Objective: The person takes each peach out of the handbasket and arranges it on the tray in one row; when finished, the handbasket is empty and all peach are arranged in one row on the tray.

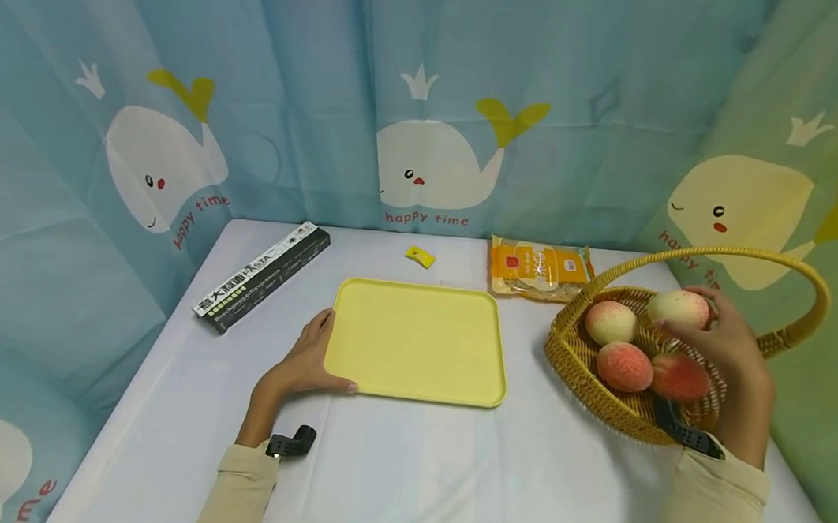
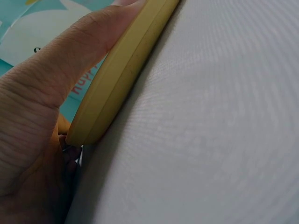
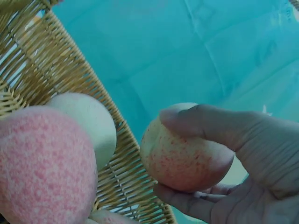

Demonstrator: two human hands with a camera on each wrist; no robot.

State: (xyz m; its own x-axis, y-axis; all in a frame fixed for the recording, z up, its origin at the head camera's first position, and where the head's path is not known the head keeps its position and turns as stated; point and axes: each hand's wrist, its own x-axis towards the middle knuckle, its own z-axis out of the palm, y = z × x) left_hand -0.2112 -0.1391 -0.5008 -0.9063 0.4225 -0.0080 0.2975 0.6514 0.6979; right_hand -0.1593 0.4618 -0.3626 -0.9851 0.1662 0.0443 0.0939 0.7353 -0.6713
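Observation:
A flat yellow tray (image 1: pixel 418 344) lies on the white table. My left hand (image 1: pixel 307 362) holds its near left corner, thumb along the front edge and fingers along the left side. In the left wrist view, the thumb rests against the tray rim (image 2: pixel 119 77). At the right, my right hand (image 1: pixel 736 345) grips a pale, red-speckled peach (image 1: pixel 678 308) over a heart-shaped wicker basket (image 1: pixel 577 372). The right wrist view shows thumb and fingers around this peach (image 3: pixel 187 161). Three other peaches lie in the basket, among them a redder one (image 1: pixel 624 367) and a pale one (image 1: pixel 611 322).
A black-and-white pasta box (image 1: pixel 262 277) lies at the back left. Behind the tray is a small yellow packet (image 1: pixel 420 256), and an orange-and-clear food bag (image 1: pixel 541 269) sits near the basket. The basket's tall handle (image 1: pixel 732 253) arches at the right. Whale-print curtains enclose the table.

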